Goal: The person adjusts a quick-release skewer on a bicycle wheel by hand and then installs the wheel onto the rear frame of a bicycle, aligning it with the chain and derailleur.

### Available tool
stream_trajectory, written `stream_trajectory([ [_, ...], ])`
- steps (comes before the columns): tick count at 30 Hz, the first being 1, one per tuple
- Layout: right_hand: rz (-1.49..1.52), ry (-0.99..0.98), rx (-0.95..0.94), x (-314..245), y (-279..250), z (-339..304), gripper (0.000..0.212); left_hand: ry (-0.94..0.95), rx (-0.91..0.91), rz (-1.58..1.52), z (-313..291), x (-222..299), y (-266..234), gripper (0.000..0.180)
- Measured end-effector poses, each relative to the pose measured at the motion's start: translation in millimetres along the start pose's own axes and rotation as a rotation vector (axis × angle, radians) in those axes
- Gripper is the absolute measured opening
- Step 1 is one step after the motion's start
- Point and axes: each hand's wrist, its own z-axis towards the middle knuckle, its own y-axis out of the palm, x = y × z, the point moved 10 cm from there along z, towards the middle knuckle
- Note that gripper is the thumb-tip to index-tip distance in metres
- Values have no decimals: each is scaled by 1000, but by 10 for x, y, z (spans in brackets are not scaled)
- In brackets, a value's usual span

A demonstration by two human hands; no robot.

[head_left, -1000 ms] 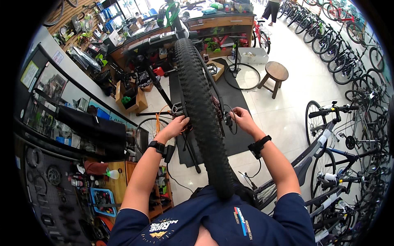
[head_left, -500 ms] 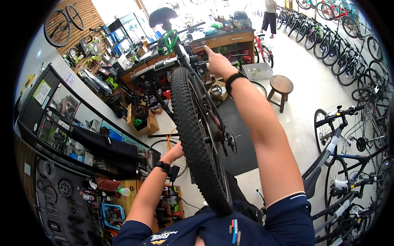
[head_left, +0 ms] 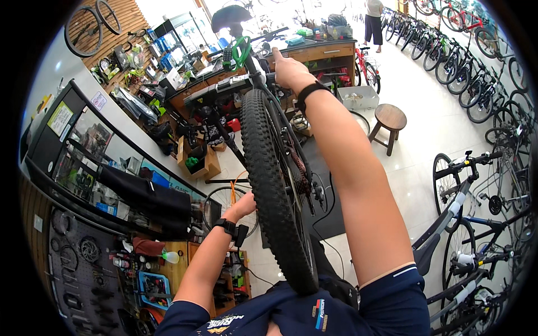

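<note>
A bicycle held up on a stand points its knobby rear tyre at me, the tyre's near end against my shirt. Beside the tyre's left side is my left hand, fingers curled and their tips hidden behind the tyre. My right hand is raised near the bike's seatpost, index finger stretched out and the other fingers bent, with nothing seen in it. A green cable lock hangs under the dark saddle. On the wheel's right side show the cassette and rear derailleur.
A wooden workbench with tools stands beyond the bike. To the right are a round wooden stool, a white box and parked bicycles. A glass cabinet stands left, a cardboard box nearby. A person stands far back.
My right hand has moved up and left, closer to the seatpost, index finger now pointing more upward. My left hand stays beside the tyre. The view has shifted slightly.
</note>
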Motion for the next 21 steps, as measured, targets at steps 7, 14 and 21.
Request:
stream_trajectory([
  [7, -4, -209, -401, 600, 1169, -413, 32, -130, 171, -190, -101, -160, -204, 28],
  [14, 19, 91, -737, 1595, 1529, -1204, 46, -8, 127, -10, -30, 626, -140, 34],
  [21, 437, 92, -910, 1519, 2053, -2269, 35, -52, 147, -32, -146, 365, -163, 40],
])
